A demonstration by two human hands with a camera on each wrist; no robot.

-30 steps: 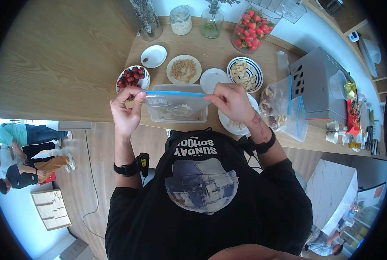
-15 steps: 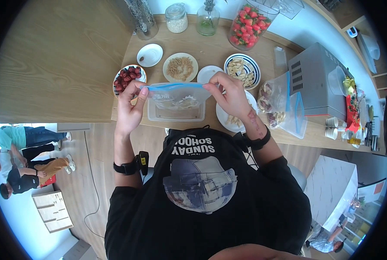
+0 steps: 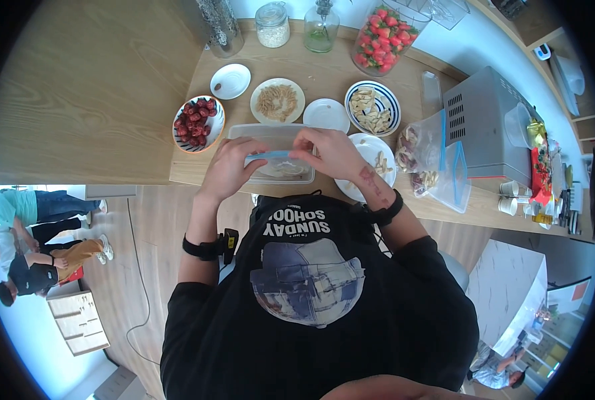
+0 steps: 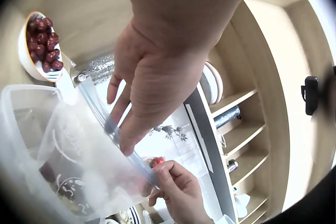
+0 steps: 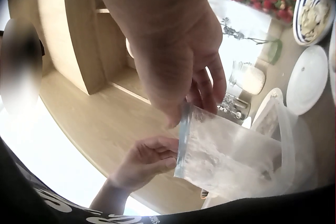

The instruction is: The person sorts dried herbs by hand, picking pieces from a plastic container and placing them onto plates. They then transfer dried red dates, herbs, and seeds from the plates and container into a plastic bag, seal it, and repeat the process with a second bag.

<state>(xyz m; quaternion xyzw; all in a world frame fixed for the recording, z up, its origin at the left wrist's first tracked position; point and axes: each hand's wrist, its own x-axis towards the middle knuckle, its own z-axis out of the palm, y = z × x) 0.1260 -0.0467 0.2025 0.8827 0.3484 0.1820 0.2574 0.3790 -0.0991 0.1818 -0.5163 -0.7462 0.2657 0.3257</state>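
Note:
A clear zip bag [image 4: 89, 166] with a blue top edge is held upright over a rectangular plastic container [image 3: 247, 133]. My left hand [image 3: 231, 167] pinches the blue edge on its left part. My right hand [image 3: 334, 155] pinches the same edge farther right. In the left wrist view the left thumb and fingers [image 4: 127, 141] lie on either side of the zip strip. The right wrist view shows the bag [image 5: 226, 153] hanging from the right hand [image 5: 184, 71]. Pale contents are blurred behind the film.
Red dates fill a bowl [image 3: 220, 133] at the left. Behind stand a plate of brown pieces [image 3: 299, 110], a white plate [image 3: 327, 117] and a striped plate [image 3: 395, 120]. Filled bags [image 3: 409, 157] lie right, beside a grey appliance [image 3: 477, 120]. Strawberries [image 3: 384, 41] stand in a clear container behind.
Both hands have come closer together along the bag's blue edge and lowered toward the body. The left hand has moved right, away from the date bowl.

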